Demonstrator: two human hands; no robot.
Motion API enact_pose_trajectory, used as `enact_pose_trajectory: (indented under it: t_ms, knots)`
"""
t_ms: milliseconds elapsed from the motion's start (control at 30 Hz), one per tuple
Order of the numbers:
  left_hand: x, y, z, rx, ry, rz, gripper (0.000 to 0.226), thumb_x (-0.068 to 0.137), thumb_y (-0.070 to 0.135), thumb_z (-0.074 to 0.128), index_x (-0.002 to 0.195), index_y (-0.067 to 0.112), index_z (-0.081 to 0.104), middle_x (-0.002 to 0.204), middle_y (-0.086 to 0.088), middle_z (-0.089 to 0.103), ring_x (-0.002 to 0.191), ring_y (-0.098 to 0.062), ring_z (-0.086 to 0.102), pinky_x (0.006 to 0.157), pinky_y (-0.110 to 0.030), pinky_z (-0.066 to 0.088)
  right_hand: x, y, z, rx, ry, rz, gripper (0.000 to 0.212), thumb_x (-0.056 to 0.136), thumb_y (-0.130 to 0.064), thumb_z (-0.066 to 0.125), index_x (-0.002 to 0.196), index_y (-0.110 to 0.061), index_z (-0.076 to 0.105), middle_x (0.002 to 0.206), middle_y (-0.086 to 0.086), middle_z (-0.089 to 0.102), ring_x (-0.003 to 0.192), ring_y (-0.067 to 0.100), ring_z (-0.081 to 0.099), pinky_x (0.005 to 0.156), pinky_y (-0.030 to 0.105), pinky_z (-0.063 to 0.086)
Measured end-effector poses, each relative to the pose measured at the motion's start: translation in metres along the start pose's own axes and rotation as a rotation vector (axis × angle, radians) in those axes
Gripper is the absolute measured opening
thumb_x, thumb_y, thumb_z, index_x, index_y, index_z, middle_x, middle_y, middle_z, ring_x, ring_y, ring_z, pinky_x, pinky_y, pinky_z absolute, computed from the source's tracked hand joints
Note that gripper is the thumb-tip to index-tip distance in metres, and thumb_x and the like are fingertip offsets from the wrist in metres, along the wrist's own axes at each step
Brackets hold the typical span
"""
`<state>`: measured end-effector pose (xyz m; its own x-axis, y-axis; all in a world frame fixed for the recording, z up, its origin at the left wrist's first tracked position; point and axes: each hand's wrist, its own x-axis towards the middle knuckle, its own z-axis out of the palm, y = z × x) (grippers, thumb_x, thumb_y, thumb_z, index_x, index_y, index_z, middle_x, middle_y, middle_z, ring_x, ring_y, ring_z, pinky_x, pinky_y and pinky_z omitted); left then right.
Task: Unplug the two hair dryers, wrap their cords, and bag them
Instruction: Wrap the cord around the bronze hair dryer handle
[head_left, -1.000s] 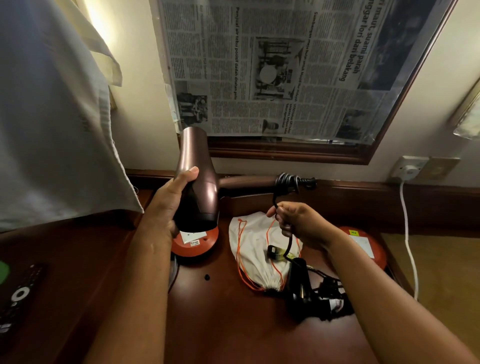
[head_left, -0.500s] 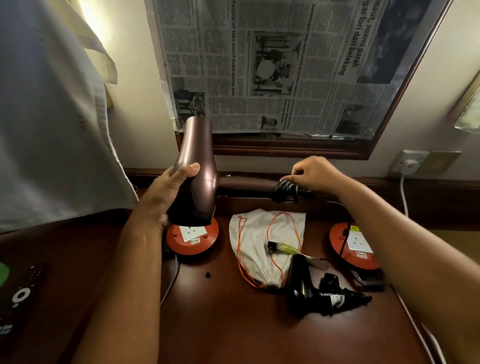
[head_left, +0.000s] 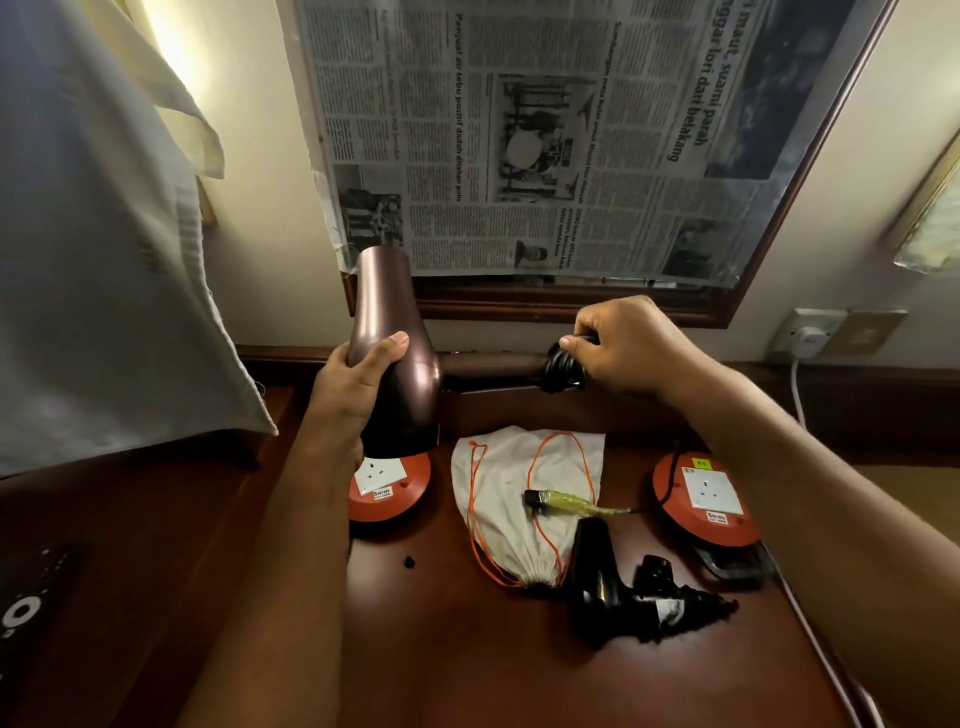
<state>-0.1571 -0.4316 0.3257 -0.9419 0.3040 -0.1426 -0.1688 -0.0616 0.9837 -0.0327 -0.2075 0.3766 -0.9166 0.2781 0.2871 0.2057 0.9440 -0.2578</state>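
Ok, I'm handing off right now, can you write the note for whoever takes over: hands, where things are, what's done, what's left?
Left hand grips the barrel of the metallic brown hair dryer, held above the dark wooden table.
Right hand pinches the black cord coiled at the end of its handle.
Small black hair dryer lies on the table, cord bundled beside it, next to the white drawstring bag with orange string.
Done: neither dryer is plugged into the two orange socket reels; black dryer looks wrapped.
Left: finish the brown dryer's wrap, bag both.
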Motion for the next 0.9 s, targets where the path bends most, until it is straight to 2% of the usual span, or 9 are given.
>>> enact_pose_trajectory:
  t_ms: [67, 133, 300, 400, 500, 567, 667, 833, 900]
  knots:
    - [0.000, -0.001, 0.003, -0.041, 0.026, 0.006, 0.055, 0.080, 0.034, 0.072, 0.127, 0.011, 0.053, 0.111, -0.011, 0.066, 0.096, -0.027, 0.067, 0.080, -0.038, 0.056, -0.008, -0.007, 0.006, 0.062, 0.014, 0.053, 0.018, 0.090, -0.023, 0.056, 0.078, -0.011, 0.063, 0.063, -0.003, 0.052, 0.065, 0.020, 0.053, 0.051, 0.025, 0.032]
    - [-0.001, -0.002, 0.007, -0.064, 0.060, 0.017, 0.055, 0.080, 0.033, 0.073, 0.127, 0.012, 0.054, 0.110, -0.011, 0.067, 0.093, -0.025, 0.068, 0.077, -0.036, 0.057, -0.017, -0.015, 0.017, 0.175, 0.039, 0.132, 0.015, 0.091, -0.019, 0.052, 0.084, -0.010, 0.062, 0.066, -0.003, 0.053, 0.063, 0.017, 0.051, 0.047, 0.018, 0.031]
    - [-0.003, 0.000, 0.012, -0.067, 0.108, 0.082, 0.054, 0.077, 0.032, 0.076, 0.124, 0.011, 0.057, 0.110, -0.010, 0.068, 0.094, -0.024, 0.068, 0.083, -0.040, 0.057, -0.037, -0.025, 0.046, 0.396, 0.092, 0.232, 0.018, 0.095, -0.011, 0.042, 0.101, -0.007, 0.058, 0.078, 0.002, 0.059, 0.060, 0.012, 0.050, 0.047, 0.015, 0.033]
    - [-0.005, 0.002, 0.015, -0.067, 0.123, 0.087, 0.052, 0.078, 0.031, 0.076, 0.123, 0.012, 0.058, 0.109, -0.010, 0.068, 0.095, -0.025, 0.068, 0.086, -0.042, 0.057, -0.044, -0.028, 0.057, 0.513, 0.144, 0.264, 0.014, 0.096, -0.012, 0.046, 0.095, -0.008, 0.059, 0.072, -0.002, 0.062, 0.058, 0.005, 0.054, 0.050, 0.013, 0.042]
    - [-0.008, 0.001, 0.017, -0.077, 0.116, 0.088, 0.051, 0.078, 0.030, 0.075, 0.123, 0.012, 0.058, 0.110, -0.009, 0.067, 0.096, -0.024, 0.068, 0.085, -0.041, 0.057, -0.048, -0.031, 0.062, 0.641, 0.154, 0.320, 0.014, 0.097, -0.017, 0.049, 0.090, -0.010, 0.059, 0.069, 0.001, 0.064, 0.052, 0.007, 0.058, 0.049, 0.022, 0.049]
    - [-0.009, 0.002, 0.017, -0.091, 0.116, 0.085, 0.051, 0.079, 0.030, 0.075, 0.123, 0.013, 0.057, 0.109, -0.009, 0.067, 0.095, -0.023, 0.068, 0.084, -0.039, 0.057, -0.050, -0.032, 0.063, 0.798, 0.121, 0.377, 0.019, 0.098, -0.019, 0.048, 0.087, -0.008, 0.060, 0.067, 0.006, 0.064, 0.048, 0.011, 0.057, 0.046, 0.025, 0.048]
    - [-0.009, 0.002, 0.017, -0.122, 0.106, 0.058, 0.052, 0.079, 0.031, 0.074, 0.123, 0.011, 0.057, 0.108, -0.010, 0.067, 0.093, -0.023, 0.068, 0.079, -0.036, 0.057, -0.052, -0.032, 0.062, 0.985, 0.049, 0.408, 0.028, 0.099, -0.021, 0.047, 0.084, -0.004, 0.062, 0.064, 0.010, 0.064, 0.048, 0.017, 0.057, 0.048, 0.031, 0.049]
    - [-0.004, 0.003, 0.013, -0.200, 0.052, -0.020, 0.057, 0.076, 0.039, 0.075, 0.123, 0.012, 0.059, 0.109, -0.012, 0.069, 0.097, -0.028, 0.068, 0.074, -0.037, 0.056, -0.048, -0.026, 0.065, 1.072, -0.142, 0.368, 0.052, 0.097, -0.044, 0.041, 0.079, 0.000, 0.064, 0.064, 0.016, 0.067, 0.056, 0.026, 0.063, 0.063, 0.037, 0.053]
    - [-0.003, 0.006, 0.012, -0.220, 0.017, -0.034, 0.059, 0.075, 0.041, 0.075, 0.123, 0.012, 0.058, 0.110, -0.013, 0.069, 0.099, -0.030, 0.068, 0.075, -0.039, 0.056, -0.048, -0.024, 0.069, 1.131, -0.204, 0.337, 0.050, 0.099, -0.042, 0.037, 0.083, -0.004, 0.064, 0.064, 0.013, 0.064, 0.059, 0.022, 0.059, 0.063, 0.032, 0.048]
